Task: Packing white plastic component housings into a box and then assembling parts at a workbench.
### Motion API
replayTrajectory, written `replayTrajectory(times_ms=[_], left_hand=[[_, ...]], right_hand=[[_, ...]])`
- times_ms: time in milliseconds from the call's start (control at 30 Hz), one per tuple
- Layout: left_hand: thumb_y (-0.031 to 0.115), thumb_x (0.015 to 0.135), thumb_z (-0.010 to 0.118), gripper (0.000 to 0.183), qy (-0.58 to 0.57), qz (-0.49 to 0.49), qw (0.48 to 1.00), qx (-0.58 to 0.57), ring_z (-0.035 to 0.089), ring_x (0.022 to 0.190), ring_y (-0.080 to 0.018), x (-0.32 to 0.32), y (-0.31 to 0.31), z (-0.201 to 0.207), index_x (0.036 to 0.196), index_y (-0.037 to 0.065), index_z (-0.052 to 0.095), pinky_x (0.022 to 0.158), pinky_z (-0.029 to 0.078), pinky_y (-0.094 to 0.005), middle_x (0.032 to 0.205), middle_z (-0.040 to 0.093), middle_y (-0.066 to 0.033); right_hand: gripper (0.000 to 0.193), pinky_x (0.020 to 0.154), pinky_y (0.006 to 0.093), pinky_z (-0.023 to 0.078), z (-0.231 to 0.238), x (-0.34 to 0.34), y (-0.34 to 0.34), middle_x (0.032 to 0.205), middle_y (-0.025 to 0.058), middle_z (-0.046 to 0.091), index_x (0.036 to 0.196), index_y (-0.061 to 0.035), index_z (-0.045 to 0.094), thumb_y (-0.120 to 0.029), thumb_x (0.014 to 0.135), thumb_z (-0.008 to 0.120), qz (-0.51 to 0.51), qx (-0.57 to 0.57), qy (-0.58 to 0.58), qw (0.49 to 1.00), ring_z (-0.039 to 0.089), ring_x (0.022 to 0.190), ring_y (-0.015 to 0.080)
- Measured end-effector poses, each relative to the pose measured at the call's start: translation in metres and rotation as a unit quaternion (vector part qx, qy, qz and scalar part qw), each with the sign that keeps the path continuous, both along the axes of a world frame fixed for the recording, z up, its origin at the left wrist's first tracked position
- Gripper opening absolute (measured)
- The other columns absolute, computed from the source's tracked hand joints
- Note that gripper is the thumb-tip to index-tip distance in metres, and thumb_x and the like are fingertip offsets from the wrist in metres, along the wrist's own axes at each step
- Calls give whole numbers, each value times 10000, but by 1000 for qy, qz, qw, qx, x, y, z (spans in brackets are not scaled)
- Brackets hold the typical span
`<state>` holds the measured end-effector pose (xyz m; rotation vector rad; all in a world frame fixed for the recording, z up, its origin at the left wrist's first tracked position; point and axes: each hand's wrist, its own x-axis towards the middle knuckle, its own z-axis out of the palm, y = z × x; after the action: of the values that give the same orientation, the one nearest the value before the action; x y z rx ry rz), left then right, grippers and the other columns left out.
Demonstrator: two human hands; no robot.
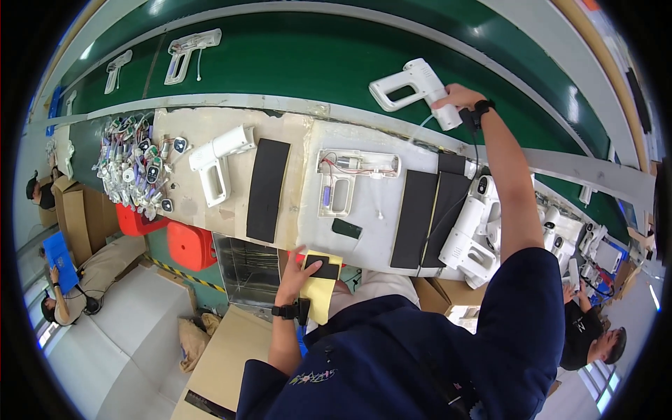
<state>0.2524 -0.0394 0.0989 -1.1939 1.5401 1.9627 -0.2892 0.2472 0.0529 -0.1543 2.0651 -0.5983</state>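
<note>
My right hand [458, 96] reaches out over the green conveyor belt, its fingers closed around the barrel end of a white gun-shaped device [418, 82] with a looped handle. Close to my body, my left hand [295, 275] pinches a yellow sheet [321, 297] that carries a black rectangular patch [323, 267]. Between the two hands, an opened white housing half [339, 195] lies on the bench with red wires and a purple cell inside. Below it sits a small dark rectangular piece [347, 229].
Black pads [269, 190] lie across the bench. Another white device [214, 162] sits left, beside a heap of wired parts [133, 164]. Several white devices [470, 241] pile up at right, near my arm. Housing halves [187, 56] rest on the belt [294, 56]. Red stools [190, 246] stand lower left.
</note>
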Motion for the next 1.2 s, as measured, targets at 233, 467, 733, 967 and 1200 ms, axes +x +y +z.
replayTrajectory(times_ms=[233, 467, 733, 967, 1200], left_hand=[[78, 919, 546, 192, 234, -219, 939, -126, 593, 939, -262, -68, 14, 8, 1032, 52, 699, 860, 463, -337, 981, 675, -129], [438, 784, 737, 497, 271, -146, 912, -270, 560, 1003, -376, -155, 60, 106, 1043, 19, 664, 837, 482, -401, 999, 552, -196], [298, 735, 762, 392, 331, -160, 864, -345, 560, 979, -372, -117, 69, 147, 1007, 28, 683, 816, 484, -446, 903, 677, -153], [317, 725, 765, 380, 366, -193, 851, -322, 580, 887, -359, -105, 56, 157, 939, 11, 695, 769, 494, -435, 885, 668, -170], [416, 807, 720, 519, 183, -153, 971, 7, 629, 827, -215, -120, 41, 114, 973, -74, 670, 752, 500, -318, 890, 685, -125]], right_hand=[[481, 713, 376, 583, 18, 134, -23, 940, 130, 637, 1182, -4, 520, -384, 911, 639, -384, -331, -187, 841, 673, 793, 248], [584, 889, 363, 522, 106, 294, -84, 1113, 145, 633, 1262, 5, 488, -495, 959, 495, -338, -525, -162, 764, 636, 1006, 240], [991, 953, 402, 502, 136, 315, -72, 1232, 180, 579, 1359, 12, 399, -660, 701, 713, -234, -617, -163, 734, 597, 1119, 285], [789, 868, 425, 564, 165, 330, -92, 1078, 263, 634, 1322, 27, 425, -443, 768, 731, -298, -604, -95, 733, 666, 981, 326], [595, 947, 370, 489, 169, 313, -96, 1201, 159, 590, 1315, 35, 448, -438, 964, 534, -344, -478, -146, 795, 616, 1063, 230]])
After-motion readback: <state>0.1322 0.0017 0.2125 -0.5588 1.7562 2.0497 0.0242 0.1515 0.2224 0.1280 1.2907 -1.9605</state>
